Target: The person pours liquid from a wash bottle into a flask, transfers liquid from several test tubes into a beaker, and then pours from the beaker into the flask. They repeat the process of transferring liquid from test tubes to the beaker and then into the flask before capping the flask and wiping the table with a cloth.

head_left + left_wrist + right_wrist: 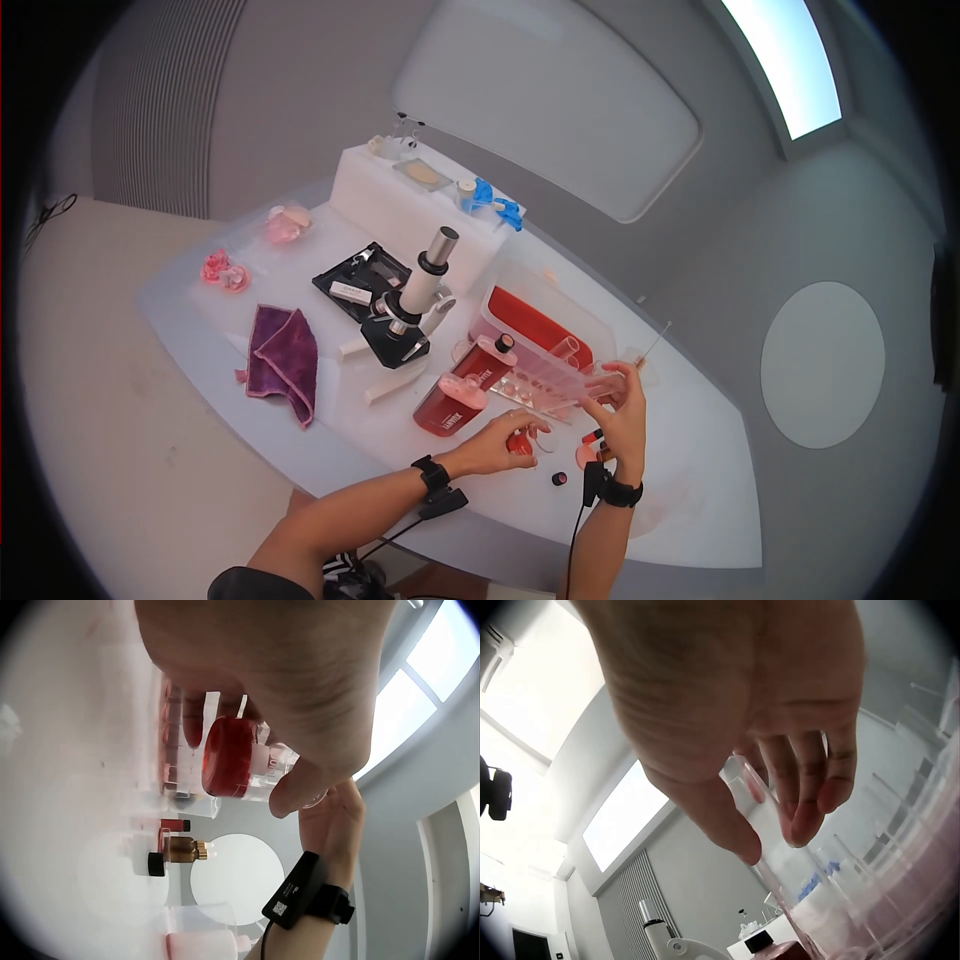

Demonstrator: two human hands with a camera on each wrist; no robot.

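My left hand grips a small clear glass container of red liquid, thumb on one side and fingers on the other, low over the table. Red fills its lower part, with clear glass and white print above. My right hand is beside the clear plastic bin, at a rack of clear tubes. In the right wrist view, its thumb and fingers pinch a slim clear tube with pinkish red at its lower end. More clear tubes stand to the right of that hand.
Two large red bottles stand left of my hands, near a microscope. A black cap and small brown bottles lie close by. Behind are a bin with a red tray and a white riser. A purple cloth lies left.
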